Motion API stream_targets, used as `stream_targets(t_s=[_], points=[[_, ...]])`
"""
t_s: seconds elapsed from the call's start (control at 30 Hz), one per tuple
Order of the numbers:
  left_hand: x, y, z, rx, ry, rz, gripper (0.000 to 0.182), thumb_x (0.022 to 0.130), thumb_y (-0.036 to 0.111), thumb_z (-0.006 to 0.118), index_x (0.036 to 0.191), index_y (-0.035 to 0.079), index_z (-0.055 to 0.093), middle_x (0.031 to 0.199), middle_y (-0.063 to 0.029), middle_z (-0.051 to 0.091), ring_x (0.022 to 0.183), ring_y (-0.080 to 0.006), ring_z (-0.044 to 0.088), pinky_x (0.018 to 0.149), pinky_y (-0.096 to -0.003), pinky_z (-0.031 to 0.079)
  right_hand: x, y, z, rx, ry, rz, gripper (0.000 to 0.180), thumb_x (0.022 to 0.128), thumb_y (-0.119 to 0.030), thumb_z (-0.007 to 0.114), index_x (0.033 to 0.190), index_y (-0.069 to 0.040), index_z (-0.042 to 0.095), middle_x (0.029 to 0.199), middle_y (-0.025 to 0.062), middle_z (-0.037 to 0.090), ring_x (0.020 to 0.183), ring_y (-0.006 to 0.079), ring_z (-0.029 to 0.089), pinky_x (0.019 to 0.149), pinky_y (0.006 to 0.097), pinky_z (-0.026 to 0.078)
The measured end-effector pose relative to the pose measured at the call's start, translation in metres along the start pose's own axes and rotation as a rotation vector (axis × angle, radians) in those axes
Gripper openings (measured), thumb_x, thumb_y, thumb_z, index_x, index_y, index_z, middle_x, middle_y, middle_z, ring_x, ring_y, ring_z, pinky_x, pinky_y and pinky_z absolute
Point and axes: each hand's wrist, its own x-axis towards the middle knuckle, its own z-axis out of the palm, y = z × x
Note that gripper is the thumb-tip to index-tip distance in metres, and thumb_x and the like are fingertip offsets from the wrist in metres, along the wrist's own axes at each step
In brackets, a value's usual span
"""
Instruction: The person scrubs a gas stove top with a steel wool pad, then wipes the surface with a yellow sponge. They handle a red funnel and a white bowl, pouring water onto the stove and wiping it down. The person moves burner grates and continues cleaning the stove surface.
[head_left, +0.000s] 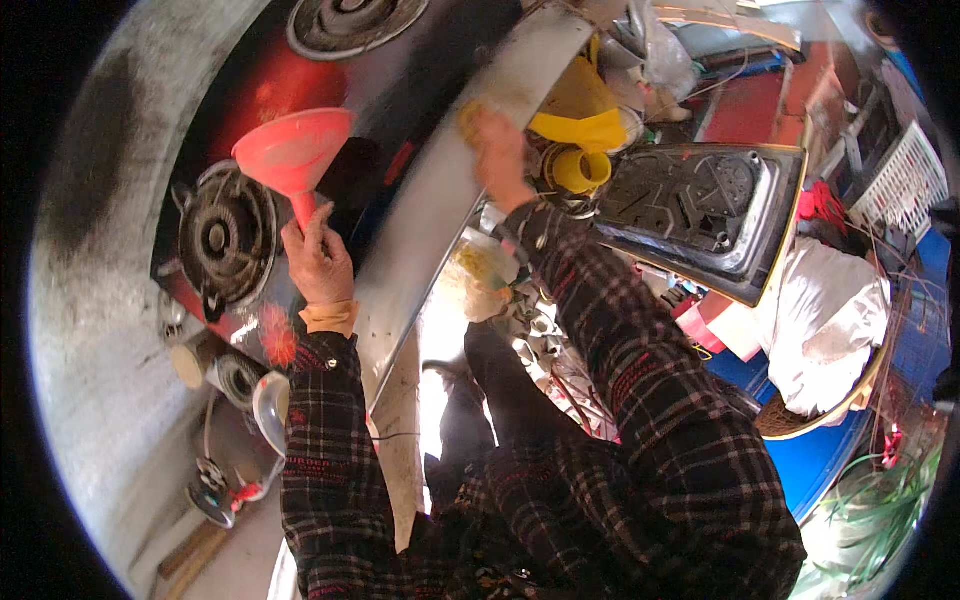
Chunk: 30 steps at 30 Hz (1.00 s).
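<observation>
My left hand (321, 262) grips the narrow spout of a red plastic funnel (292, 150), whose wide mouth points up and away. The funnel hangs over a black and red gas stove (281, 86), beside its nearer burner (219, 236). My right hand (501, 161) is blurred and rests on a pale ledge (439, 199) along the stove's side. Under its fingertips is a small yellowish pad (472, 124), perhaps a sponge or folded cloth; the blur hides which. A second burner (356, 19) is cut off at the top of the view.
Right of the ledge stand a yellow plastic cup (586, 171) and an upturned black stove panel (686, 195). Further right are a white cloth bundle (821, 322) and a white plastic basket (904, 180). A red scrubber-like tuft (278, 335) lies near the stove's lower corner.
</observation>
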Motion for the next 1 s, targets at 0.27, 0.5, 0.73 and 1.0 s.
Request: stream_targets(t_s=[0.27,0.5,0.73,1.0], points=[[0.025,-0.016,0.045,0.197,-0.075,0.029,0.026,0.080,0.006,0.055,0.102,0.020,0.060,0.092,-0.0121,0.050,0.078,-0.0341,0.056,0.061,-0.0427,0.047,-0.042,-0.089,-0.012,0.051,-0.351,-0.218,0.025,0.073,-0.014,0.054,0.098,-0.013,0.059,0.110,0.0083,0.050,0.112,0.0270,0.042,0.090,0.0401,0.035],[0.028,-0.011,0.051,0.432,-0.211,-0.054,0.027,0.080,0.010,0.053,0.103,0.023,0.055,0.095,-0.0120,0.047,0.074,-0.0347,0.057,0.054,-0.0436,0.047,-0.032,-0.062,0.004,0.116,-0.363,-0.352,0.024,0.073,-0.020,0.056,0.097,-0.017,0.059,0.110,0.0021,0.051,0.113,0.0249,0.043,0.089,0.0375,0.034],[0.027,-0.011,0.050,0.400,-0.230,-0.021,0.026,0.083,0.010,0.050,0.107,0.021,0.052,0.098,-0.0152,0.047,0.081,-0.0372,0.056,0.058,-0.0444,0.048,-0.019,-0.044,0.008,0.128,-0.352,-0.368,0.020,0.075,-0.022,0.055,0.093,-0.018,0.059,0.104,0.0000,0.053,0.106,0.0228,0.047,0.086,0.0359,0.036],[0.025,-0.017,0.053,0.432,-0.203,-0.005,0.030,0.079,0.008,0.054,0.106,0.022,0.053,0.098,-0.0120,0.048,0.077,-0.0346,0.057,0.055,-0.0423,0.049,-0.001,-0.026,0.003,-0.045,-0.410,-0.248,0.027,0.072,-0.018,0.060,0.099,-0.015,0.058,0.111,0.0014,0.053,0.110,0.0231,0.046,0.084,0.0355,0.036]])
